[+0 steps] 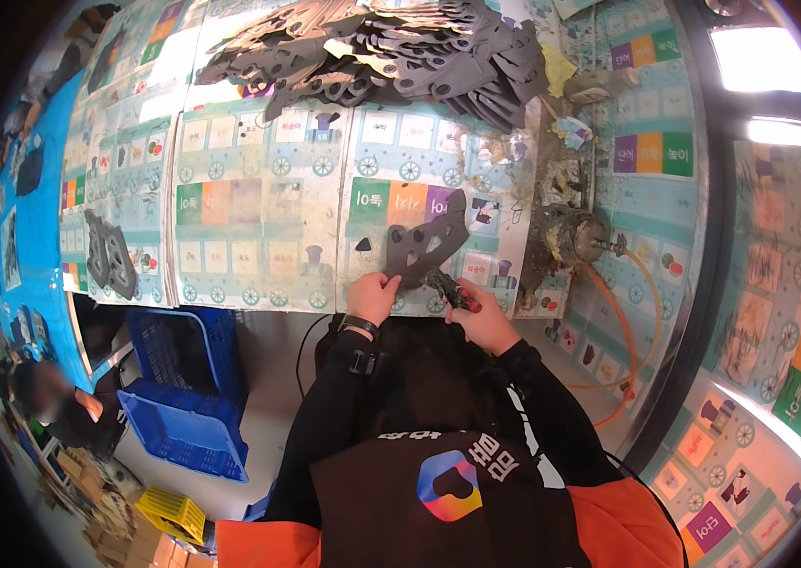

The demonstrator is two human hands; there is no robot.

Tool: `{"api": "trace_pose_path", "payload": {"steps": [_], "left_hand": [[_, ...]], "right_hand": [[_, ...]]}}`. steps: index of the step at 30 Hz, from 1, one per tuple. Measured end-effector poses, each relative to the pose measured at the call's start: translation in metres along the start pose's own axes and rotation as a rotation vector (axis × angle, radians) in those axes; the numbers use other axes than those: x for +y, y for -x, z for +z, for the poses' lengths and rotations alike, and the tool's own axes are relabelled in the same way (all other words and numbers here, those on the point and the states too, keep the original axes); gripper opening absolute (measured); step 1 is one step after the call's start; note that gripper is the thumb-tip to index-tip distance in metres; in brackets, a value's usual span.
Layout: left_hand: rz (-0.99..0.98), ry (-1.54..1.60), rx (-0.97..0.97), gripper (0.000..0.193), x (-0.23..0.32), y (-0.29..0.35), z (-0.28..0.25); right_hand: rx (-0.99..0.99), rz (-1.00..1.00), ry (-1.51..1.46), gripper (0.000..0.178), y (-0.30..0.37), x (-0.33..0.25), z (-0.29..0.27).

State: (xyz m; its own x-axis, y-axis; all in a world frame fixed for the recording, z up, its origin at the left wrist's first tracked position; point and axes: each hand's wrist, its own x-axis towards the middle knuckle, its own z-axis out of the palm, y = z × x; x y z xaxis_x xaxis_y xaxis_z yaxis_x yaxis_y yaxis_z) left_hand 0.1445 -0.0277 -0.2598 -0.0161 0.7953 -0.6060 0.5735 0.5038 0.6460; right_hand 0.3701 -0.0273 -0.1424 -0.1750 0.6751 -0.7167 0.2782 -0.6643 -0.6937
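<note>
A dark grey flat cut piece with holes [410, 248], shaped like a shoe upper, lies near the front edge of the table. The fingers of my left hand [374, 298] are closed on its lower edge. My right hand [484, 320] grips a small dark hand tool with red on its handle [455, 291]; its tip is at the piece's lower right edge. Its exact kind is too small to make out. Left of the piece lies a small black triangular scrap [362, 244].
A large heap of similar grey pieces [400, 57] lies at the far side. More grey pieces [110, 256] rest at the left. A grimy metal pot [582, 235] with an orange hose [620, 308] stands right. Blue crates [183, 431] are at lower left, near another person [69, 407].
</note>
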Motion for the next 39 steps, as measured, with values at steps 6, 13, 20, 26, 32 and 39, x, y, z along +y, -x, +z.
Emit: {"api": "trace_pose_path", "payload": {"steps": [6,13,20,26,32,39], "left_hand": [[-0.041,-0.050,-0.015,0.046,0.011,0.003,-0.009],[-0.033,-0.088,0.002,0.045,0.004,0.002,-0.005],[0.014,-0.143,0.067,0.045,-0.003,-0.002,0.002],[0.004,-0.145,0.057,0.044,-0.003,-0.003,0.002],[-0.012,-0.118,0.053,0.043,-0.007,-0.003,0.002],[-0.039,-0.056,-0.010,0.042,0.008,0.000,-0.008]], "right_hand": [[0.085,-0.040,-0.092,0.030,-0.013,0.012,0.005],[0.030,-0.012,-0.066,0.032,-0.019,0.011,0.012],[0.022,0.004,-0.079,0.038,-0.021,0.012,0.015],[0.048,0.002,-0.157,0.033,-0.022,0.015,0.007],[0.082,0.043,-0.190,0.032,-0.019,0.007,-0.002],[0.093,0.039,-0.291,0.022,-0.021,0.008,-0.013]]}}
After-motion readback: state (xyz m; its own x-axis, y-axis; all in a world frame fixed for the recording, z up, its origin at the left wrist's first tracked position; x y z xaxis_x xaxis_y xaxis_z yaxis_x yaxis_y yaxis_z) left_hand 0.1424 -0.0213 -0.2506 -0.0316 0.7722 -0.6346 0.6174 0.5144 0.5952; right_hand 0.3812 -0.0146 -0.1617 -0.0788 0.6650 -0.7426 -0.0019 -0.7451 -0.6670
